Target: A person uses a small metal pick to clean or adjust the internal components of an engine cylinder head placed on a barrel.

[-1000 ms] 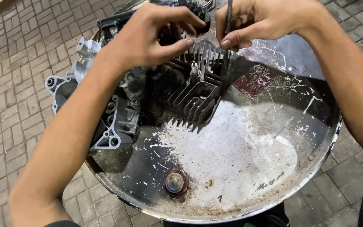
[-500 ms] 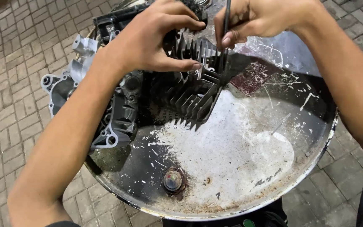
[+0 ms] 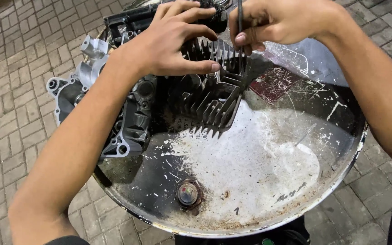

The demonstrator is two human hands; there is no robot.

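A black engine block lies on top of a steel drum [image 3: 341, 149]. Its finned cylinder [image 3: 212, 97] points toward me and its grey crankcase [image 3: 75, 86] hangs over the drum's left edge. My left hand [image 3: 169, 41] grips the upper fins of the cylinder, thumb pressed along its side. My right hand [image 3: 277, 20] pinches a thin dark metal rod [image 3: 240, 31] that stands upright at the cylinder's right edge. The rod's lower end is down among the fins; its upper end is cut off by the top of the view.
The drum lid is worn, with scratched white paint and rust along its near rim. A round bung cap [image 3: 188, 194] sits near the front. Grey brick paving [image 3: 10, 136] surrounds the drum. A dark red patch [image 3: 275, 84] marks the lid right of the cylinder.
My left hand has shifted slightly along the fins, thumb now lower on the cylinder's side. The rod in my right hand has stayed at the cylinder's right edge.
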